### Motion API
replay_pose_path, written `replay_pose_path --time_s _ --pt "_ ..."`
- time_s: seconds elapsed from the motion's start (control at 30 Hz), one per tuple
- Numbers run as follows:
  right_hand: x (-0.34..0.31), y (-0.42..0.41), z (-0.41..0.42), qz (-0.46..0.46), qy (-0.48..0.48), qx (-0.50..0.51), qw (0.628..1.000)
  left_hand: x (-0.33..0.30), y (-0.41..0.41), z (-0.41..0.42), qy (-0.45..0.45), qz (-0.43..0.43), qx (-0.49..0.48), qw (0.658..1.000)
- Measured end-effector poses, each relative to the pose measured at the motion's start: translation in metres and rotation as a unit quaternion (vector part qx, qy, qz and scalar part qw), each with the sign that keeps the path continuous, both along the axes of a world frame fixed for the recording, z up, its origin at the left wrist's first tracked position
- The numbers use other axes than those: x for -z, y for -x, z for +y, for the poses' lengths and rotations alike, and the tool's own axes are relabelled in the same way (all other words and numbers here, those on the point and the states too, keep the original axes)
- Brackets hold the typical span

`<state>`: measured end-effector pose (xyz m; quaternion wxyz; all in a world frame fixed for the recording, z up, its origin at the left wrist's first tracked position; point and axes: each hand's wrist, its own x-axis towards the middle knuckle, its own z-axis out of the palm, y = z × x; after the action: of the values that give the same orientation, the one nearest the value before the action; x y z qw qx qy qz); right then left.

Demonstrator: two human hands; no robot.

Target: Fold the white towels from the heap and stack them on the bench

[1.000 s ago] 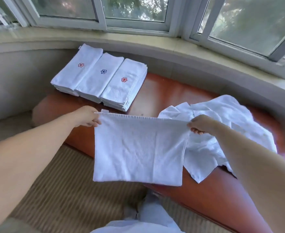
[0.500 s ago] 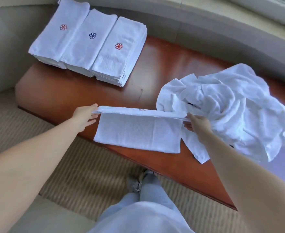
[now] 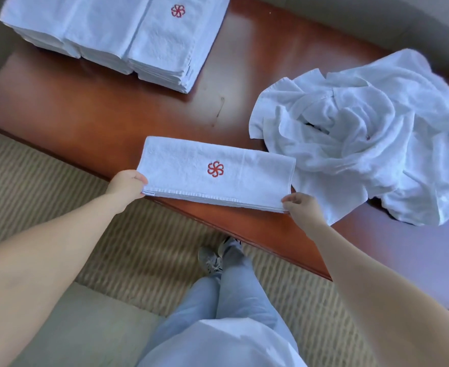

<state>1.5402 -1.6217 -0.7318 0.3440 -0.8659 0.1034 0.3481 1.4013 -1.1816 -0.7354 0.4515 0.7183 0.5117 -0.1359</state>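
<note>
A white towel (image 3: 191, 170) with a red flower emblem lies folded into a long strip at the front edge of the reddish-brown bench (image 3: 85, 120). My left hand (image 3: 125, 184) grips its near left corner. My right hand (image 3: 301, 205) pinches its near right corner. The heap of crumpled white towels (image 3: 363, 133) sits on the bench just right of the strip. Three stacks of folded towels (image 3: 117, 35) stand side by side at the back left; the rightmost shows a red emblem.
A striped beige carpet (image 3: 46, 186) runs in front of the bench. My legs in light blue trousers (image 3: 231, 300) and a shoe (image 3: 210, 258) stand close to the bench's front edge. A grey padded wall (image 3: 376, 19) curves behind the bench.
The towel, held hanging in the air a second ago, has been laid on the bench and folded over into a strip, emblem up. The view has tilted downward.
</note>
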Motion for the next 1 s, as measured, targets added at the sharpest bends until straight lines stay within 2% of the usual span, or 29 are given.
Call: replay_pose_path --time_s 0.13,0.3,0.43,0.57,0.63,0.7,0.77,0.87,1.0 --pt "0.008 0.012 0.002 -0.029 0.027 -0.034 0.999 0.013 0.014 -0.007 -0.052 0.043 0.062 0.996" --pt "0.013 0.018 0.007 -0.074 0.062 -0.031 0.995 0.015 0.024 -0.011 -0.119 0.06 0.154 0.979" --pt "0.012 0.023 0.016 -0.085 0.084 -0.021 0.993 0.013 0.028 -0.013 -0.139 0.083 0.224 0.961" --pt "0.004 0.023 0.034 -0.114 0.147 -0.017 0.982 0.001 0.026 -0.017 -0.238 0.095 0.265 0.93" --pt "0.003 0.021 0.052 -0.182 0.178 -0.086 0.963 -0.004 0.015 -0.023 -0.284 0.04 0.275 0.918" --pt "0.007 0.018 0.078 -0.248 0.161 -0.177 0.939 -0.001 -0.005 -0.036 -0.281 -0.022 0.319 0.905" --pt "0.017 0.014 0.105 -0.274 0.136 -0.237 0.922 0.009 -0.03 -0.052 -0.262 -0.068 0.391 0.88" --pt "0.042 0.009 0.127 -0.258 0.161 -0.285 0.909 0.037 -0.057 -0.071 -0.28 -0.055 0.478 0.831" --pt "0.069 -0.004 0.105 -0.278 0.199 -0.274 0.899 0.075 -0.051 -0.063 -0.342 -0.019 0.494 0.799"
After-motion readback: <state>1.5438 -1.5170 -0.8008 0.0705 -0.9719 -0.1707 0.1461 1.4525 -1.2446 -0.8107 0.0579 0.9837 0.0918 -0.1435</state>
